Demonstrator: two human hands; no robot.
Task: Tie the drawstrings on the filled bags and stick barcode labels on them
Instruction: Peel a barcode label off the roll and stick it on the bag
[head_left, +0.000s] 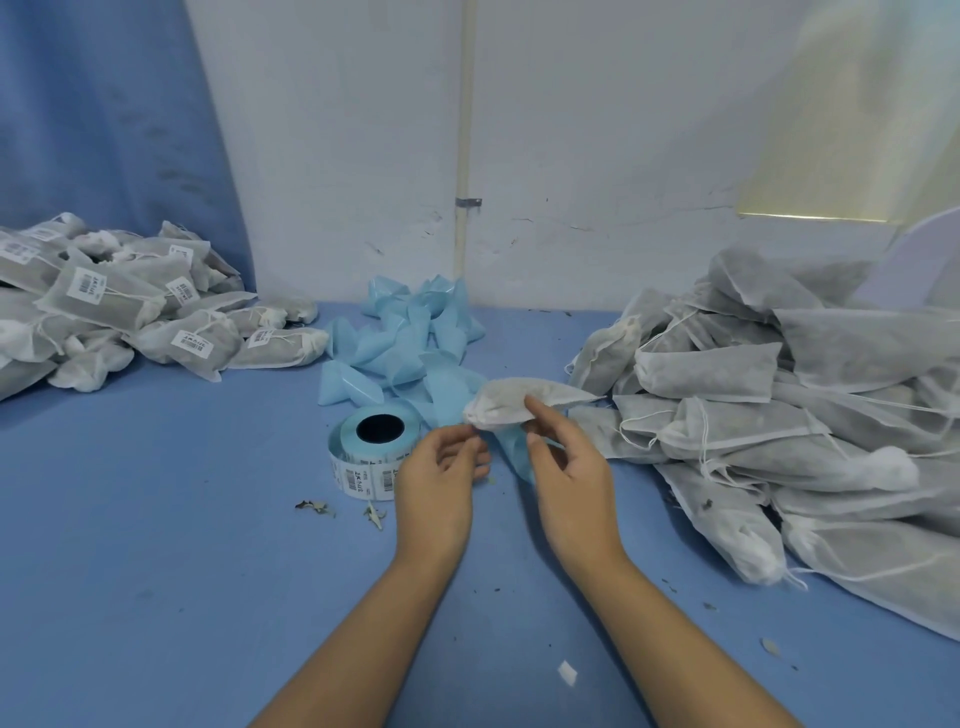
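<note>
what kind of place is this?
Probably a small packing bench: a roll of barcode labels, a pile of labelled bags on the left, a heap of unlabelled drawstring bags on the right.

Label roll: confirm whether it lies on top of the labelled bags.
No, the label roll stands on the blue table beside the left hand, apart from the labelled bags.

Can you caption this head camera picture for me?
The right hand holds a filled bag near the label roll, left hand at its neck.

The table is plain blue. The bags are greyish white; the label roll is pale blue with white labels bearing black barcodes. The wall is white.
</note>
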